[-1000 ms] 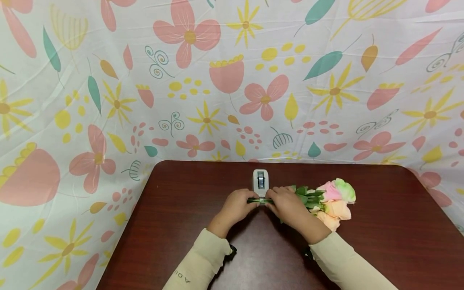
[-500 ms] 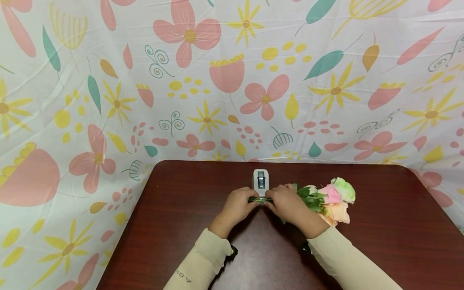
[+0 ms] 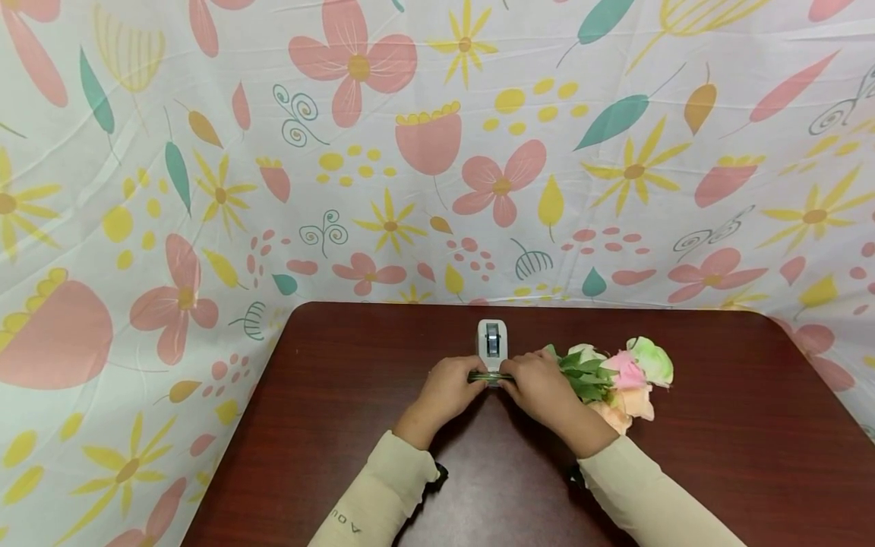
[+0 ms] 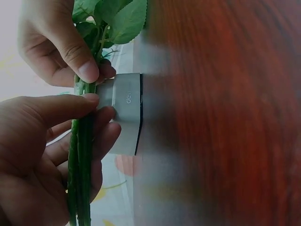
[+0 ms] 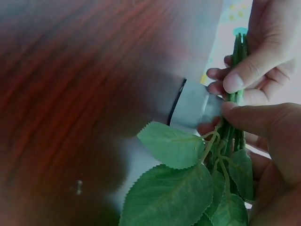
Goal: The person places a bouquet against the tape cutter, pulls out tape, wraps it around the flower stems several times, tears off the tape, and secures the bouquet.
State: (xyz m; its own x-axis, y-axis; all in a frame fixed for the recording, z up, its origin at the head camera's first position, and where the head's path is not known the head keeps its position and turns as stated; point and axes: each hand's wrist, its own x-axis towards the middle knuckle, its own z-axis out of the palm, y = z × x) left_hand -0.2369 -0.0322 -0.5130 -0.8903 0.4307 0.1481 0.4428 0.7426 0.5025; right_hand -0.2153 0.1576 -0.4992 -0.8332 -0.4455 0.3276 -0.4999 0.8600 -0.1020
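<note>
Both hands grip one bunch of flowers by its green stems (image 4: pixel 83 165), held crosswise in front of a tape dispenser. My left hand (image 3: pixel 447 387) has its thumb over the lower stems and its fingers curled behind them. Close beside it, my right hand (image 3: pixel 543 386) pinches the stems just below the leaves (image 5: pixel 169 188). The blooms (image 3: pixel 632 380), pink, peach and pale green, spread out to the right past the right wrist. The white tape dispenser (image 3: pixel 491 342) stands upright with a roll in it, its front end right behind the stems. A shiny, clear patch shows on the stems between the thumbs.
A dark red-brown wooden table (image 3: pixel 355 349) with rounded corners lies under everything. Behind it and along the left hangs a white cloth (image 3: pixel 437 228) printed with flowers and leaves.
The blooms shift and turn slightly as the stems roll between the fingers. Both hands stay nearly in place, and the tape dispenser has not moved.
</note>
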